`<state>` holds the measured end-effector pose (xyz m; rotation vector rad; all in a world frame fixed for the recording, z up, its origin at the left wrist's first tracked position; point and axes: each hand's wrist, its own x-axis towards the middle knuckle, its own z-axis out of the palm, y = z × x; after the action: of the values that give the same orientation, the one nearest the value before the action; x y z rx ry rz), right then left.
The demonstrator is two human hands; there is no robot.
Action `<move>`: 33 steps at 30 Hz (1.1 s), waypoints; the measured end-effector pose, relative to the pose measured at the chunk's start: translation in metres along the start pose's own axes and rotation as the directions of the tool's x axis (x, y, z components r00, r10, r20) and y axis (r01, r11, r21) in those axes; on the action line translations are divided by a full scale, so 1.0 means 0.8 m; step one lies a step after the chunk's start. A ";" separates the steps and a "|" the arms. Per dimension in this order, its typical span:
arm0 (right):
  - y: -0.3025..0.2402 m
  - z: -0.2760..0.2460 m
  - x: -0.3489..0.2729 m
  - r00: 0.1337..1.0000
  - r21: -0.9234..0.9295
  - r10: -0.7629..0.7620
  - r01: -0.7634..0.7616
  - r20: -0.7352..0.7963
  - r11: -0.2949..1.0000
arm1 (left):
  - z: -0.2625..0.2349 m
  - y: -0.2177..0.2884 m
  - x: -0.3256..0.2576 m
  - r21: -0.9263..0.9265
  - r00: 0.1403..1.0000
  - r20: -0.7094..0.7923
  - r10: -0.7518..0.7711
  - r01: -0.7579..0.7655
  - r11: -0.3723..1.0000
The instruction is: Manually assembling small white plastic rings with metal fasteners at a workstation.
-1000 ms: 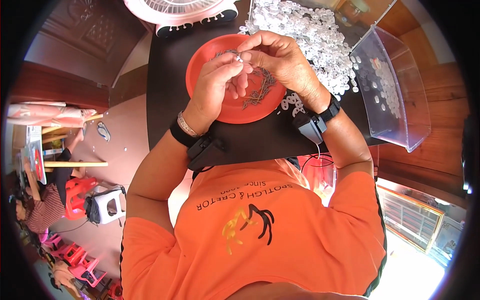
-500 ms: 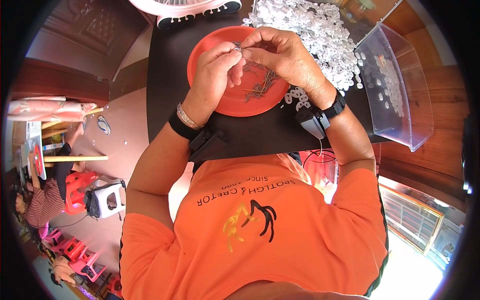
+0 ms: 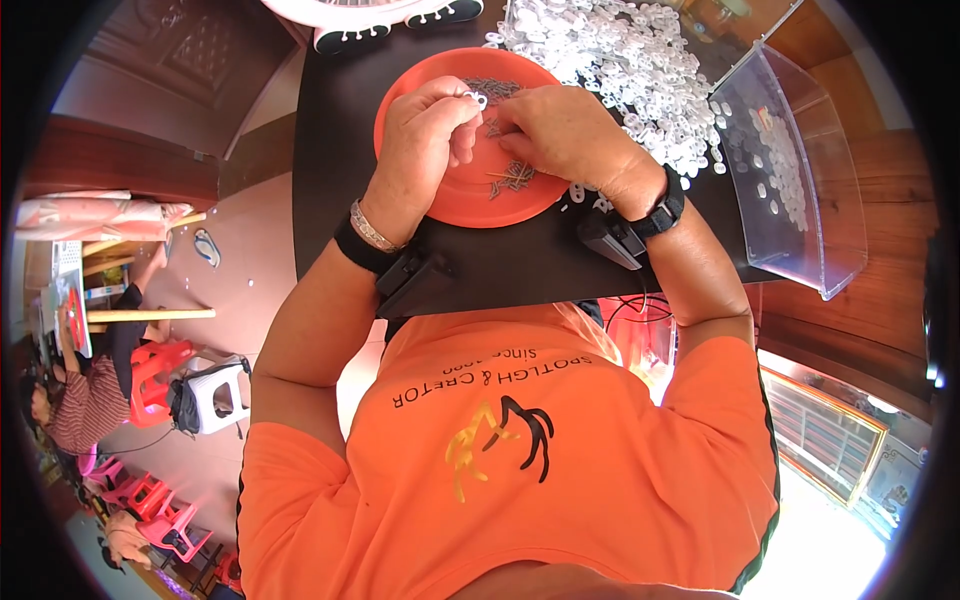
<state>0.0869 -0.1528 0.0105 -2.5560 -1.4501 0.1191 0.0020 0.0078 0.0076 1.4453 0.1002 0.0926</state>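
Observation:
My left hand (image 3: 428, 130) is over the left side of a round red plastic tray (image 3: 410, 195). Its thumb and fingertips pinch a small white plastic piece with holes (image 3: 476, 100). Lower and to the right, my right hand (image 3: 565, 130) reaches into the tray with its fingers curled. The fingertips are at the small grey metal pins or nails (image 3: 515, 176), which lie in loose clusters; whether they grip one is hidden. More of the metal pieces (image 3: 490, 90) lie toward the tray's far side.
A big heap of white oval plastic pieces (image 3: 640, 70) covers the dark table (image 3: 335, 200) at the far right. Beside it stands a clear plastic bin (image 3: 800, 200). A white object with black feet (image 3: 400, 25) is at the far edge. Someone in a striped top (image 3: 90, 415) sits at left.
My right hand has come away from my left fingertips and moved down into the tray, toward the metal pieces. My left hand keeps the white piece. The tray has shifted slightly.

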 end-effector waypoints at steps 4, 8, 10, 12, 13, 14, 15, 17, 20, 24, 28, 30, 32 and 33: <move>0.010 0.017 0.001 0.989 0.008 -0.093 0.094 -0.116 0.996 | 0.001 0.001 0.001 0.021 1.000 0.006 -0.013 0.013 1.000; 0.004 0.005 0.003 0.980 0.128 -0.074 0.098 -0.184 0.987 | -0.002 0.000 0.000 0.013 1.000 0.008 -0.007 0.007 1.000; 0.005 -0.003 0.003 0.983 0.208 -0.031 0.069 -0.181 0.976 | -0.002 0.000 0.000 0.003 1.000 0.011 0.005 -0.005 1.000; 0.006 -0.008 0.003 0.985 0.287 0.010 0.040 -0.173 0.957 | -0.002 0.000 0.000 0.012 1.000 0.008 -0.004 0.004 1.000; 0.008 -0.009 0.004 0.986 0.352 0.066 -0.008 -0.155 0.936 | -0.002 0.001 0.000 0.013 1.000 0.008 -0.004 0.004 1.000; 0.010 -0.009 0.005 0.984 0.414 0.121 -0.055 -0.133 0.908 | -0.002 0.002 -0.001 0.022 1.000 0.012 -0.005 0.005 1.000; 0.012 -0.008 0.006 0.983 0.414 0.122 -0.057 -0.134 0.908 | -0.002 0.002 -0.001 0.032 1.000 0.017 -0.006 0.005 0.999; 0.017 -0.005 0.007 0.964 0.444 0.158 -0.048 -0.215 0.895 | -0.002 0.003 -0.001 0.024 1.000 0.012 -0.007 0.007 1.000; 0.020 -0.008 0.006 0.959 0.478 0.174 -0.049 -0.222 0.877 | -0.004 0.003 0.000 0.001 1.000 0.003 0.000 0.000 1.000; 0.023 -0.006 0.003 0.956 0.451 0.115 0.020 -0.270 0.892 | -0.005 0.002 0.000 -0.022 1.000 -0.008 0.019 -0.019 1.000; 0.022 -0.009 0.001 0.983 0.259 -0.008 0.057 -0.184 0.964 | -0.006 0.003 0.000 -0.028 1.000 -0.009 0.024 -0.024 0.999; 0.021 -0.009 0.000 0.985 0.184 -0.068 0.097 -0.161 0.978 | -0.006 0.004 -0.002 -0.021 1.000 -0.015 0.023 -0.024 0.999; 0.014 -0.010 -0.001 0.995 0.105 -0.045 0.054 -0.086 0.993 | -0.006 0.004 -0.001 -0.020 1.000 -0.013 0.020 -0.020 1.000; 0.013 -0.006 -0.001 0.995 0.105 -0.042 0.051 -0.086 0.993 | -0.006 0.004 -0.001 -0.019 1.000 -0.008 0.018 -0.018 1.000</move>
<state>0.0958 -0.1592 0.0131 -2.4105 -1.4315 0.0794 0.0004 0.0128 0.0099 1.4274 0.0921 0.1136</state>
